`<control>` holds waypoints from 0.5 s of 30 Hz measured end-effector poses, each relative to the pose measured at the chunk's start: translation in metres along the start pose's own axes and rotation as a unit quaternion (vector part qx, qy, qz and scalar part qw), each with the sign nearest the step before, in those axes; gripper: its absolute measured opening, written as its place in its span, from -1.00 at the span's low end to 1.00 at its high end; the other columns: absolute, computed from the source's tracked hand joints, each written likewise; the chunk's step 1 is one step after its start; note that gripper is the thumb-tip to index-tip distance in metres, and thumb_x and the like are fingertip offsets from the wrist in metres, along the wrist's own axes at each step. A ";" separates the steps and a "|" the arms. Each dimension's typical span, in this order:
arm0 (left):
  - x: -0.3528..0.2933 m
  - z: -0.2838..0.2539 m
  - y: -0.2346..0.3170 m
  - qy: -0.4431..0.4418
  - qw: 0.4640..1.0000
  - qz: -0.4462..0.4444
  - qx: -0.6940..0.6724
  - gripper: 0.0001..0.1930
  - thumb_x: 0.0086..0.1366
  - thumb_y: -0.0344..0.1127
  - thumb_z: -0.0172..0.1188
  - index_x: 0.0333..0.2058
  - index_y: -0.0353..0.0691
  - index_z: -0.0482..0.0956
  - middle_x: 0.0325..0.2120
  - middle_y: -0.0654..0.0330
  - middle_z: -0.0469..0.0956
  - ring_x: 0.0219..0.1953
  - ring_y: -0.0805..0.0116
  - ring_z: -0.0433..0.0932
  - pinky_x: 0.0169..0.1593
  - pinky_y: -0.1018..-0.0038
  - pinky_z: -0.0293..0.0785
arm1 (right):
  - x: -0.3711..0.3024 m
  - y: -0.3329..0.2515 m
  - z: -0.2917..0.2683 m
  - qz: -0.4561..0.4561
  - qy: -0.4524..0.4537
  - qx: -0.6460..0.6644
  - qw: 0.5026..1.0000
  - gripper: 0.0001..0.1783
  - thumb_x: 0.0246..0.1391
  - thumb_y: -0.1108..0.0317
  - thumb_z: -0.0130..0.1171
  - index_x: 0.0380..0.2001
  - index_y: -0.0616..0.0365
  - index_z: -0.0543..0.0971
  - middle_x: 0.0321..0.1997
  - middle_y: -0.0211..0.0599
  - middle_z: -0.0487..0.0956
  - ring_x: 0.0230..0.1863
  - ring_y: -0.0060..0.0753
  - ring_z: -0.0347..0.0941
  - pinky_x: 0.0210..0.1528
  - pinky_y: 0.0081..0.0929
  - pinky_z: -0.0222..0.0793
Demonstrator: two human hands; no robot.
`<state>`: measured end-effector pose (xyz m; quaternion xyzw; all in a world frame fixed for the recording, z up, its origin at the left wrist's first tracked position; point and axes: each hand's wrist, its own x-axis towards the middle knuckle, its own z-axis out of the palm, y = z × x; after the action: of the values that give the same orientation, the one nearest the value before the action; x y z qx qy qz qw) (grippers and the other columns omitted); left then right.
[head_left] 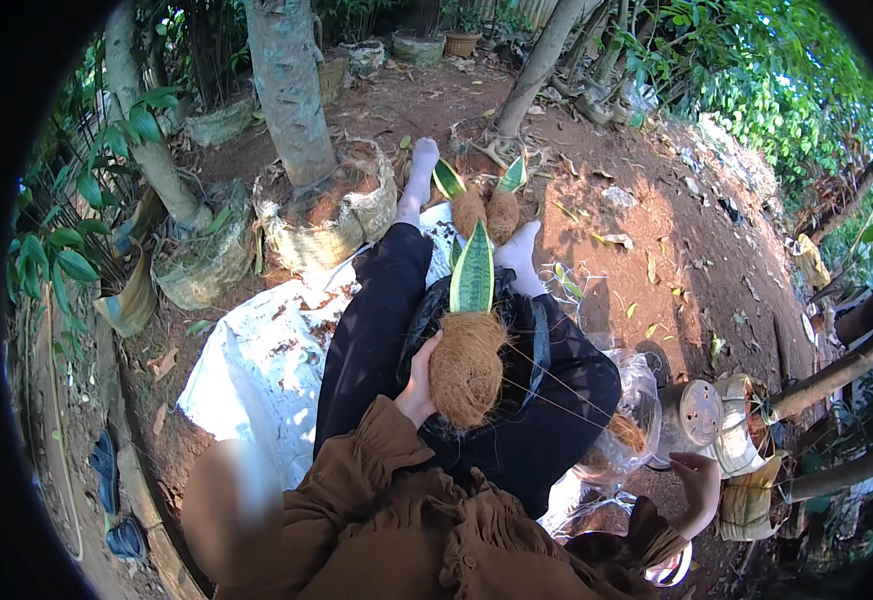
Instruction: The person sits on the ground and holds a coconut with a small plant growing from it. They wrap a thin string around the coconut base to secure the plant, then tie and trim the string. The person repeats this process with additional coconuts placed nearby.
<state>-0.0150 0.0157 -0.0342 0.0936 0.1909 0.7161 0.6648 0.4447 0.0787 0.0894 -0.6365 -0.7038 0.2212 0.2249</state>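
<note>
My left hand is wrapped around the side of a brown coconut-fibre ball, held over my lap. A snake plant with yellow-edged green leaves stands up from its top. Thin threads stretch from the ball to the right, toward my right hand. That hand is out to the side, fingers bent and pinched together, seemingly on the thread; the thread's end is too fine to make out. Beyond my lap, two similar fibre balls with snake plants stand between my feet. Black plastic lies under the held ball.
A clear plastic bag with coconut fibre lies at my right, beside a round holed pot base. White sheeting spreads at left. Trees in sack planters stand far left; sandals lie near the left edge.
</note>
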 end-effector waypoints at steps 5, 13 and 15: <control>0.002 -0.007 0.001 0.006 0.997 -0.009 -0.075 -0.42 0.44 0.04 -0.23 0.22 -0.28 0.30 0.08 -0.04 0.46 0.04 0.07 0.52 0.10 0.10 0.51 | 0.009 0.067 0.001 0.258 0.195 0.012 0.946 -0.57 0.14 0.41 0.07 0.09 0.29 0.52 -0.50 -0.07 0.65 -0.49 -0.36 0.59 -0.49 -0.38 0.45; 0.000 -0.002 -0.003 -0.046 0.996 -0.007 -0.079 -0.43 0.43 0.01 -0.21 0.22 -0.30 0.30 0.06 -0.03 0.47 0.02 0.08 0.54 0.07 0.12 0.54 | -0.019 -0.016 0.007 -0.108 -0.146 0.170 0.969 -0.01 -0.22 0.29 0.50 0.32 0.17 0.26 0.29 -0.02 0.38 0.25 -0.08 0.34 0.26 -0.17 0.27; 0.001 0.002 -0.006 -0.056 0.997 -0.001 -0.059 -0.43 0.44 0.00 -0.21 0.21 -0.32 0.30 0.06 -0.04 0.48 0.01 0.09 0.55 0.07 0.13 0.54 | -0.006 -0.073 0.032 -0.220 -0.203 0.245 0.922 -0.14 -0.17 0.33 0.45 0.26 0.25 0.34 0.21 -0.01 0.46 0.17 -0.13 0.43 0.22 -0.26 0.30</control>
<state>-0.0091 0.0168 -0.0348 0.0939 0.1105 0.7193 0.6794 0.3678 0.0653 0.1071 -0.3325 -0.7804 0.4559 0.2695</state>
